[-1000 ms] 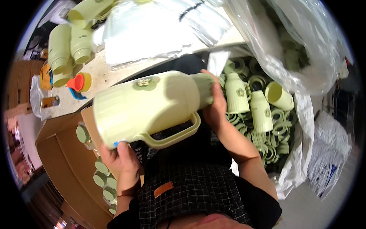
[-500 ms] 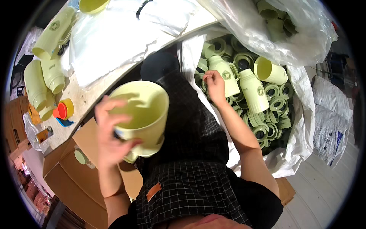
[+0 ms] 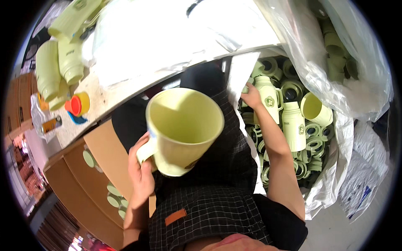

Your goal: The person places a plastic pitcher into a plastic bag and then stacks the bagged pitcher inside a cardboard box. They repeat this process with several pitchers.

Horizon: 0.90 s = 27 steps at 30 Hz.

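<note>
A pale green jug-shaped casing (image 3: 184, 157), hollow with a wide open top, is in my left hand (image 3: 140, 169), whose fingers are closed round its handle. It is held tilted in front of my body, its mouth facing up. At the large white sack on the right, my right hand (image 3: 252, 97) reaches in with fingers curled at a bit of pale green plastic, mostly hidden. Right beside that hand stands a green flask body with a handle (image 3: 267, 96). Another flask body (image 3: 293, 129) and an open casing (image 3: 317, 109) lie nearby on many green ring parts (image 3: 313, 146).
The white sack (image 3: 341, 154) hangs open beside the table (image 3: 94, 98). Clear plastic (image 3: 289, 25) overhangs the sack's far side. More green flask bodies (image 3: 48, 69) and a red-and-yellow cup (image 3: 79, 103) are at the table's left. A cardboard box (image 3: 77, 184) holding green discs (image 3: 113, 200) stands below.
My left hand has shifted from the casing's side to its handle, and the casing has turned and moved right in the view. My right hand stays at the sack; the view has shifted.
</note>
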### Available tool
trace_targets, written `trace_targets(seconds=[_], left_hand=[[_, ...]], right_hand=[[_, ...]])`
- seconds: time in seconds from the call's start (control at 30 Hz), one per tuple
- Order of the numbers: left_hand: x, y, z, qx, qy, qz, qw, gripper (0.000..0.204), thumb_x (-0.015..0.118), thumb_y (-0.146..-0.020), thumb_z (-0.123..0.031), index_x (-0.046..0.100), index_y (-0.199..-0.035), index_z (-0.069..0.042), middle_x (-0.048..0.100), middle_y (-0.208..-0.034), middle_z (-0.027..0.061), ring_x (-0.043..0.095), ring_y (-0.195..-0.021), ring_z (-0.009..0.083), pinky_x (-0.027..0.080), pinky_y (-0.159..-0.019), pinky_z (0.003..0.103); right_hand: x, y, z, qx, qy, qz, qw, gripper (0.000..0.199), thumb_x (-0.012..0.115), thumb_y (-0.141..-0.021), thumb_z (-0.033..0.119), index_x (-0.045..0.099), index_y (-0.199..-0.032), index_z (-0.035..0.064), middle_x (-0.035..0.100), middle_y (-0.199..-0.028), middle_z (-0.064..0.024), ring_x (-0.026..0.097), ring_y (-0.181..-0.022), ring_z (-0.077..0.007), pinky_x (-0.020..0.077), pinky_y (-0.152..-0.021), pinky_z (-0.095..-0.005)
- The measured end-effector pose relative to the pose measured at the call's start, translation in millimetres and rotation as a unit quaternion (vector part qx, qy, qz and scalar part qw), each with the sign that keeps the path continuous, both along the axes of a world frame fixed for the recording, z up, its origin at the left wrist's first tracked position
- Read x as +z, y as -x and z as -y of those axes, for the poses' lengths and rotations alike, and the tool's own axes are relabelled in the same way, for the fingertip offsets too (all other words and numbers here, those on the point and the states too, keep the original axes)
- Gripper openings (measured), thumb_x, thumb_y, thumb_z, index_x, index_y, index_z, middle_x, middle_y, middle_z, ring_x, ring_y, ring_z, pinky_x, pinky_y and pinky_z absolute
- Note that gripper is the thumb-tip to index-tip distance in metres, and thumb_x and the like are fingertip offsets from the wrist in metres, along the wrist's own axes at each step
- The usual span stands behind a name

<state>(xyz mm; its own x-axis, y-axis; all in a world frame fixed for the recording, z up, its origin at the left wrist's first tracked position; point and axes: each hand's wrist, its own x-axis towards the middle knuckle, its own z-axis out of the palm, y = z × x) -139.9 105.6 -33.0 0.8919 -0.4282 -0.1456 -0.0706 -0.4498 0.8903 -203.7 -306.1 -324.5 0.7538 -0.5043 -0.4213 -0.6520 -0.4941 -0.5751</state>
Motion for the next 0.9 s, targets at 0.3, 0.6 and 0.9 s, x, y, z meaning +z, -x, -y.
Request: trace_targets(seconds=[0.3, 0.6, 0.9], left_hand=[[-11, -6, 4, -0.133, 0.159, 0.0, 0.978, 0.033, 0.052, -0.098, -0.014, 0.056, -0.126, 0.002, 0.058, -0.136, 0.0237, 0.054, -0.13, 0.0384, 0.043, -0.106, 0.043], [-9, 5, -18, -0.09, 0.225, -0.085, 0.966, 0.036, 0.054, -0.1, -0.019, 0.055, -0.127, 0.004, 0.056, -0.141, 0.0236, 0.062, -0.119, 0.0256, 0.047, -0.101, 0.036], [-14, 17, -23, -0.069, 0.24, -0.067, 0.966, 0.032, 0.06, -0.098, -0.018, 0.058, -0.124, 0.0, 0.058, -0.139, 0.0188, 0.066, -0.114, 0.0272, 0.051, -0.096, 0.035]], right_hand=[[293, -15, -74, 0.221, -0.056, 0.494, 0.839, 0.058, 0.071, -0.087, 0.042, 0.064, -0.127, -0.0003, 0.06, -0.099, -0.0081, 0.058, -0.09, -0.022, 0.048, -0.079, -0.0338], [309, -1, -125, 0.404, -0.036, 0.456, 0.793, 0.062, 0.066, -0.088, 0.054, 0.07, -0.12, 0.0014, 0.054, -0.084, -0.0057, 0.051, -0.074, -0.0226, 0.0425, -0.066, -0.0356], [319, 14, -138, 0.391, -0.056, 0.424, 0.815, 0.06, 0.065, -0.09, 0.051, 0.067, -0.124, 0.002, 0.056, -0.085, -0.0072, 0.051, -0.074, -0.0233, 0.0414, -0.067, -0.0346]])
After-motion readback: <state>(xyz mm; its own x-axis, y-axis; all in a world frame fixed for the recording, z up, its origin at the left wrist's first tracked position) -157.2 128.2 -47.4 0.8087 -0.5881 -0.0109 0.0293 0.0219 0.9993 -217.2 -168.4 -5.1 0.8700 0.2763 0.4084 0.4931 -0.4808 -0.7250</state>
